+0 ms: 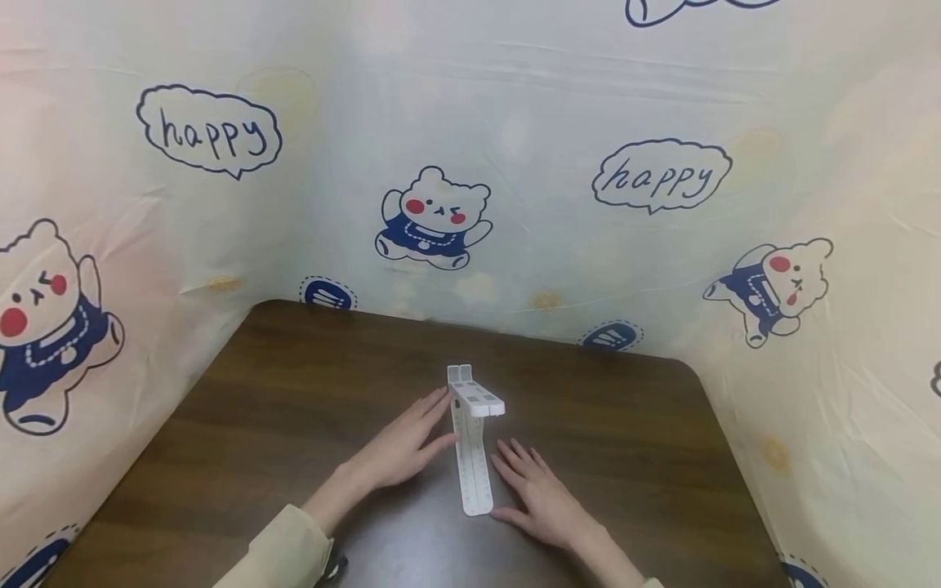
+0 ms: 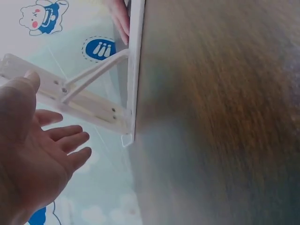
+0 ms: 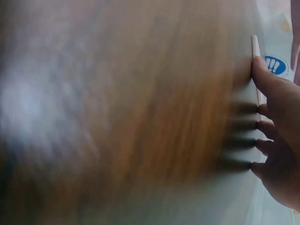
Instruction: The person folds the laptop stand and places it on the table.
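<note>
A white folding stand (image 1: pixel 474 465) stands on the table, its long flat base lying lengthwise and a hinged plate (image 2: pixel 89 101) raised at its far end. Two thin struts (image 2: pixel 93 77) brace the plate against the base. My left hand (image 1: pixel 397 447) is on the stand's left side, fingers extended and thumb apart; contact with the stand is unclear. To the right of the base, my right hand (image 1: pixel 546 498) has its fingers spread and fingertips on the tabletop. Its thumb tip is at the base's near right corner, and I cannot tell whether they touch.
The dark wooden table (image 1: pixel 220 457) has rounded far corners. Around its back and sides hangs a pale curtain (image 1: pixel 529 98) printed with bears and "happy" bubbles. A light sleeve (image 1: pixel 283 547) covers the left forearm, with a small dark object beside its cuff.
</note>
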The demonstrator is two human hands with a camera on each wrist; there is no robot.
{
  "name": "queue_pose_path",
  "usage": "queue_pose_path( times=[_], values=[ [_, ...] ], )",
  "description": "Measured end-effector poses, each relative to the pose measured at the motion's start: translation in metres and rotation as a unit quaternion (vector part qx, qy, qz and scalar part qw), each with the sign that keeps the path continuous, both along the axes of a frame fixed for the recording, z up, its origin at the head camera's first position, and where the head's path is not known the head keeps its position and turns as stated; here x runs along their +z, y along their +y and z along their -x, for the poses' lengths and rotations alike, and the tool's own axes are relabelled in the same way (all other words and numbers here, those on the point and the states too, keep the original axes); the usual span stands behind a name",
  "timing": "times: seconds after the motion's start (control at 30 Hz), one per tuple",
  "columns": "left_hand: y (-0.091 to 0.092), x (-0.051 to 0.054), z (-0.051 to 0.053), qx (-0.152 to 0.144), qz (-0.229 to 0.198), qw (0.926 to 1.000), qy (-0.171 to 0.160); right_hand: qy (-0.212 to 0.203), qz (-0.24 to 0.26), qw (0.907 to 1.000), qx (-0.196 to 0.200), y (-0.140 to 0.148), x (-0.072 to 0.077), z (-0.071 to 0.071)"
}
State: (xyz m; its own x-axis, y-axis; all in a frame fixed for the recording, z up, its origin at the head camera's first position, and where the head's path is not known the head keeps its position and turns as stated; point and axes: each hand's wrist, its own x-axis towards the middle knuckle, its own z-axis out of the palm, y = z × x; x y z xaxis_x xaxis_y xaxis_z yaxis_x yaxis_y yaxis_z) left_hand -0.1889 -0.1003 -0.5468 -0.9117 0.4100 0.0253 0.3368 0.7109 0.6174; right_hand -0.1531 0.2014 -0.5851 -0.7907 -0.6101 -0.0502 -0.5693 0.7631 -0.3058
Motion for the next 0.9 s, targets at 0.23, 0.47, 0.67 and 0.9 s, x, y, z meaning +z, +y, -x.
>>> queue_pose_path(
  times=[0.23, 0.47, 0.67, 0.9],
  values=[
    [0.005, 0.000, 0.005, -0.013, -0.040, 0.9988, -0.025, 0.022, 0.005, 0.9997, 0.005, -0.007, -0.005, -0.005],
    [0.006, -0.005, 0.008, -0.023, -0.083, 0.9954, -0.042, 0.026, 0.003, 0.9997, -0.001, -0.016, -0.007, -0.012],
    [0.005, -0.006, 0.012, -0.019, -0.133, 0.9898, -0.048, 0.041, 0.007, 0.9991, -0.010, -0.027, -0.007, -0.020],
    [0.001, -0.007, 0.017, -0.026, -0.204, 0.9773, -0.049, 0.045, 0.018, 0.9988, -0.013, -0.040, -0.009, -0.024]
  ],
)
